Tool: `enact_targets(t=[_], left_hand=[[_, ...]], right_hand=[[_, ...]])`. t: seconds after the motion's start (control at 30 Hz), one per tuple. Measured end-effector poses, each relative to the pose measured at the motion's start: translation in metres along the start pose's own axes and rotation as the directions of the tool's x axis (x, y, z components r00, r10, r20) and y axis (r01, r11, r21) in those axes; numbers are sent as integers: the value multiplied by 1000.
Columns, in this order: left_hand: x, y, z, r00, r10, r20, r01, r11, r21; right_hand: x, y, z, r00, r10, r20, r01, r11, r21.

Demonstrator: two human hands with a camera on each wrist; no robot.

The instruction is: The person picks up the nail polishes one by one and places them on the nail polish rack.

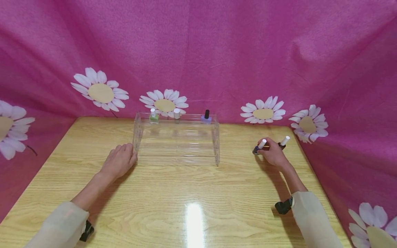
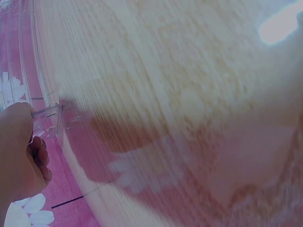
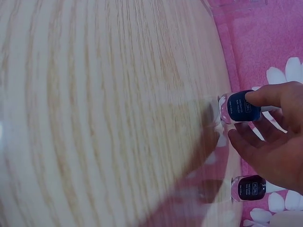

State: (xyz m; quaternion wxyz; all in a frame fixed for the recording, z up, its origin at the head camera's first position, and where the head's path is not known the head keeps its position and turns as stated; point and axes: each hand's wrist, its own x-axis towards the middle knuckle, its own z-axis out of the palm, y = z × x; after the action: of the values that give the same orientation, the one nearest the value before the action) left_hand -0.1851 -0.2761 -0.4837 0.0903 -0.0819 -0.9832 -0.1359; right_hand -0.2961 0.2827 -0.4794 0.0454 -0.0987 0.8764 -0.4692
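A clear acrylic tiered rack (image 1: 217, 146) stands at the middle back of the table. My left hand (image 1: 119, 160) grips its left side, with thumb and curled fingers at the panel's front edge in the left wrist view. Over on the right, my right hand (image 1: 273, 153) pinches a dark blue nail polish bottle (image 3: 241, 108) with a white cap, the thumb on the glass. Beside that hand stands a second, very dark nail polish bottle (image 3: 251, 188), also white-capped. On the rack's top tier are a green bottle (image 1: 154, 118), a white-capped bottle (image 1: 176, 114) and a lavender bottle (image 1: 206, 119) with a black cap.
The wooden table (image 1: 173, 193) reflects a bright light near its front. A pink curtain (image 1: 214, 62) printed with large daisies hangs close behind the rack and along both sides of the table.
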Motion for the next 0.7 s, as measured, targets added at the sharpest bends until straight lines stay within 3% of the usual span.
enact_targets(t=[0.37, 0.7], left_hand=[[0, 0, -1, 1000, 2, -12, -2, 1000, -9], [-1, 2, -2, 1000, 4, -18, -4, 1000, -7]], right_hand=[[2, 2, 2, 1000, -8, 16, 9, 1000, -23], [3, -9, 6, 998, 6, -64, 3, 990, 144]])
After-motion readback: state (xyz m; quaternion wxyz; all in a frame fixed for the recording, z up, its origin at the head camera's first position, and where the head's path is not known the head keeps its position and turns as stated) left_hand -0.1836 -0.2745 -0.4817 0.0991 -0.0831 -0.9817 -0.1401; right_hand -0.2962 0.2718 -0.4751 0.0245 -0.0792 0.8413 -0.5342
